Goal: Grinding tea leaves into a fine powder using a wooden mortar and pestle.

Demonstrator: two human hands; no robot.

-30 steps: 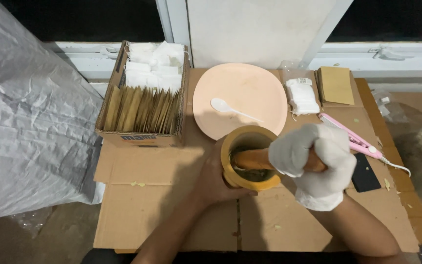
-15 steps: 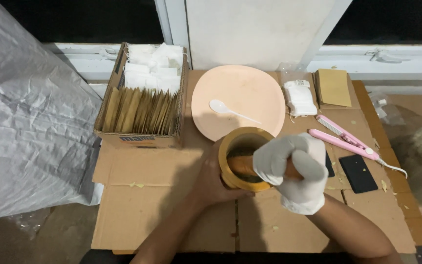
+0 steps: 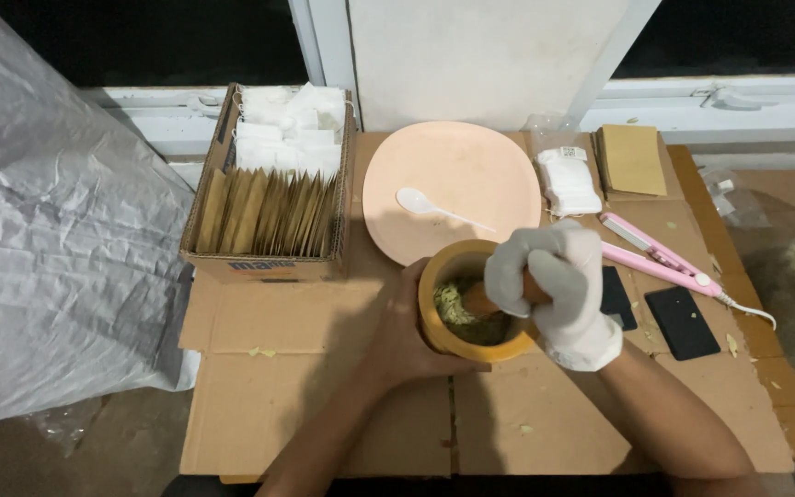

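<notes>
While the wooden pestle (image 3: 480, 299) was lying almost flat across the rim a second ago, it's now tipped up steeper with its head down in the yellow mortar (image 3: 471, 345), so the greenish crushed stuff (image 3: 453, 304) on the inner wall shows now. Looks like grinding is well underway, not just starting. Gloved right hand (image 3: 554, 285) is clamped tight round the pestle shaft and has shifted in closer over the bowl. Bare left hand (image 3: 397, 331) is wrapped on the mortar's side, holding it steady on the cardboard sheet (image 3: 278, 387). Just behind sits a peach plate (image 3: 471, 166) with a white plastic spoon (image 3: 439, 207), a box of paper sachets (image 3: 273, 189) to the left, pink sealer tool (image 3: 660, 258) to the right
</notes>
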